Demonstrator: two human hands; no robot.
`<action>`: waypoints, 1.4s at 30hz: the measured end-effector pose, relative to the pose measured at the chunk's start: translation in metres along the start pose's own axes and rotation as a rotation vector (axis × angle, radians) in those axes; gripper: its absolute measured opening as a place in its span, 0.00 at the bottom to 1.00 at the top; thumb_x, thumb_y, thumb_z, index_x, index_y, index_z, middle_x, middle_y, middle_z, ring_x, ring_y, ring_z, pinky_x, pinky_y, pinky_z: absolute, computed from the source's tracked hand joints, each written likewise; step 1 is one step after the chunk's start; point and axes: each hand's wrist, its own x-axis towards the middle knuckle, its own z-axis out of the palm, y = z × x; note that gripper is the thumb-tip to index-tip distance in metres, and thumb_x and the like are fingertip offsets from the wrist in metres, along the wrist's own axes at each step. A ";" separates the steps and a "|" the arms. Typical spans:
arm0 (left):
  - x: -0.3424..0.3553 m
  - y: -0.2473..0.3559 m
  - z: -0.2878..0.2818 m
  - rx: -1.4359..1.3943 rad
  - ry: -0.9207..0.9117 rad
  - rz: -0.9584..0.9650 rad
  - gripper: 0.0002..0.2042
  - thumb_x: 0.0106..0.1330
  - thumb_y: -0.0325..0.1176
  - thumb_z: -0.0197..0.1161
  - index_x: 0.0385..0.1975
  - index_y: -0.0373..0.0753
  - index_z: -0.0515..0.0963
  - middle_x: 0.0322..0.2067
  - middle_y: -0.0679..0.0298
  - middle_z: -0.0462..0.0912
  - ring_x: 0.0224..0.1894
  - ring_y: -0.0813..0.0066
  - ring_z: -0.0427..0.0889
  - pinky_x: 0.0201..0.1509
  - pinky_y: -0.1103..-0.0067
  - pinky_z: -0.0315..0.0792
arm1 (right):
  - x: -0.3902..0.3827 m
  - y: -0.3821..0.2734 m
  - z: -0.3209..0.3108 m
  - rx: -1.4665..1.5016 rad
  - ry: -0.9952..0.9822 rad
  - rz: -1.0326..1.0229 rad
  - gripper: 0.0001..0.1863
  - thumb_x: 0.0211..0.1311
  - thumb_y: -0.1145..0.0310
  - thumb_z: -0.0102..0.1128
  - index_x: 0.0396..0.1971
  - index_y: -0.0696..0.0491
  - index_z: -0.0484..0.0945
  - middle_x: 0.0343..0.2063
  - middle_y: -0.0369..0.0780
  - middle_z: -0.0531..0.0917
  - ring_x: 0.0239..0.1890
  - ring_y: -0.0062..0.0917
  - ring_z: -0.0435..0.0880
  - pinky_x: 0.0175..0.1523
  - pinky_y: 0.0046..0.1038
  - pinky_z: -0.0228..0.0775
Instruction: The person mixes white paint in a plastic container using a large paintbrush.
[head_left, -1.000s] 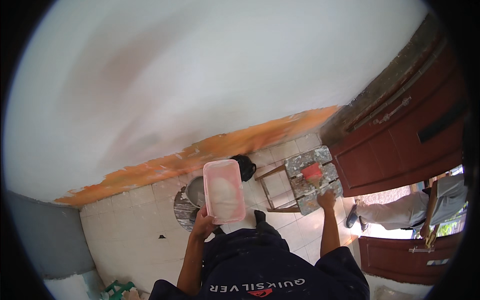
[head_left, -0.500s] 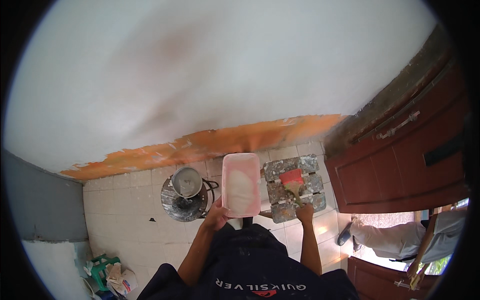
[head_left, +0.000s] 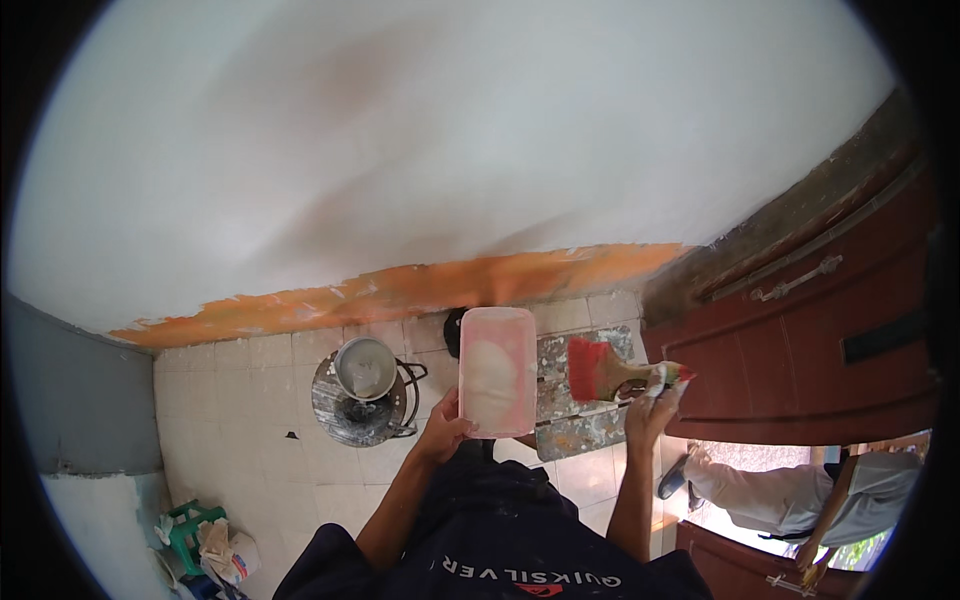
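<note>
My left hand (head_left: 445,428) grips the lower left edge of a pink plastic tray (head_left: 527,375), which carries a pool of whitish paint (head_left: 490,385). To its right, my right hand (head_left: 655,408) is closed around the handle of a wide paintbrush (head_left: 598,371) with red bristles. The brush lies sideways in the air, bristles toward the tray but apart from it. Beneath the brush stands a paint-spattered slatted stool (head_left: 580,435).
A round, paint-stained stool (head_left: 350,425) at left bears a metal pot (head_left: 366,368) of greyish stuff. Ahead rises a white wall (head_left: 450,130) with an orange strip (head_left: 420,285) low down. A brown door (head_left: 780,350) is at right; another person (head_left: 770,490) stands by the doorway. A green plastic stool (head_left: 185,530) is lower left.
My right hand has moved right and turned the brush from upright to sideways, its bristles now pointing left. The tray has shifted slightly right in view.
</note>
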 end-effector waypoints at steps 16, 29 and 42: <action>0.028 0.024 0.013 -0.029 -0.012 0.002 0.28 0.52 0.24 0.51 0.57 0.30 0.61 0.51 0.53 0.72 0.50 0.60 0.76 0.51 0.60 0.74 | -0.005 -0.063 0.036 0.399 -0.105 0.239 0.15 0.71 0.62 0.38 0.32 0.60 0.62 0.14 0.40 0.75 0.14 0.21 0.76 0.21 0.20 0.69; 0.030 0.016 0.035 -0.009 0.047 -0.039 0.30 0.51 0.21 0.52 0.59 0.34 0.58 0.51 0.56 0.72 0.51 0.62 0.76 0.50 0.62 0.75 | 0.029 -0.040 0.002 0.558 -0.089 0.193 0.12 0.69 0.67 0.41 0.47 0.58 0.60 0.21 0.38 0.72 0.13 0.19 0.72 0.16 0.19 0.65; 0.035 0.014 0.059 0.095 0.087 0.010 0.34 0.51 0.19 0.56 0.62 0.37 0.55 0.50 0.58 0.72 0.51 0.65 0.75 0.48 0.68 0.77 | 0.014 -0.107 0.050 -0.192 -0.433 -0.165 0.16 0.57 0.73 0.56 0.41 0.63 0.64 0.19 0.44 0.77 0.17 0.28 0.78 0.24 0.29 0.68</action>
